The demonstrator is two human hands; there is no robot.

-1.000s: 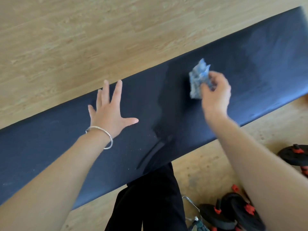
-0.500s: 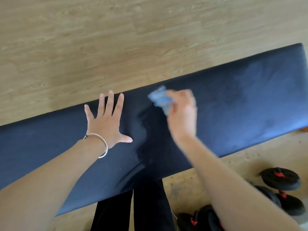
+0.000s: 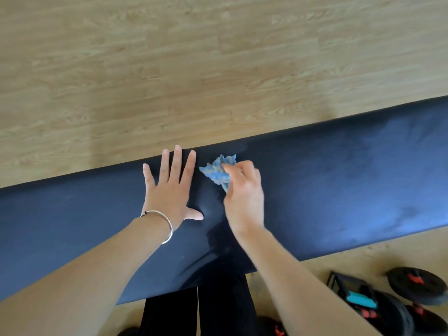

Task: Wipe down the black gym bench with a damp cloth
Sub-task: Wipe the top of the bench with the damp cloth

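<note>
**Cloth bunched at the far edge, the left hand in its path**

The right hand (image 3: pixel 244 197) has the blue cloth (image 3: pixel 217 174) crumpled between thumb and curled fingers. The wad sticks out ahead of the knuckles, close to the far edge of the black bench (image 3: pixel 339 190). The bench pad runs long, from down-left of the grip to up-right of it, and passes under both hands.

Just beside the cloth on its left lies the left hand (image 3: pixel 168 190). It is flat on the pad with its fingers spread and holds nothing, and there is a thin bracelet (image 3: pixel 160 224) at the wrist. Of the two hands, only the right is placed to wipe. Any stroke leftward along the pad meets the left hand almost at once, so I'd judge that hand has to lift or slide away first.

Right of the grip the pad shows cloudy smears, perhaps damp. Left of it the surface looks duller.

I can't tell whether the cloth is pressing on the pad or hanging just above it, because the right hand is blurred. Both ends of the bench are cut off, and its frame is hidden behind dark trousers (image 3: pixel 218 306). Dumbbells (image 3: pixel 412 287) sit on the wood floor (image 3: pixel 169 69) on the near side of the bench.
</note>
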